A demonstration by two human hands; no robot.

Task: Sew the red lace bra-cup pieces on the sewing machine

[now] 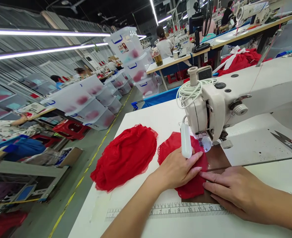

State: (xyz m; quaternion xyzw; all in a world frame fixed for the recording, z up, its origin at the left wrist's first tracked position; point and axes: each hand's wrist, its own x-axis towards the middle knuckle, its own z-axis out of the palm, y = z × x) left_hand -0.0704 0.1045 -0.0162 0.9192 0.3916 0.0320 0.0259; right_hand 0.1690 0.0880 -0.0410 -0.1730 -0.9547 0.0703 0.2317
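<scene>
A red sheer fabric piece point(190, 190) with a scalloped edge lies under the needle area of a white sewing machine point(255, 89). My left hand point(178, 168) rests on this fabric, thumb and forefinger stretched toward the presser foot point(201, 142). On the fabric's right edge and the brown plate point(218, 157) lies my right hand point(231, 190), its fingers extended and flat. The two hands' fingertips nearly meet. A white lamp point(186, 140) on the machine partly covers my left hand. Left of it sits a gathered heap of red fabric point(126, 157).
A printed ruler point(175, 211) runs along the table's front. Scissors point(288, 142) lie at the right. Stacked clear bins point(133, 66) stand beyond the aisle's yellow line point(86, 170). People sit at other machines, one point(164, 46) behind a table with a fan point(198, 29).
</scene>
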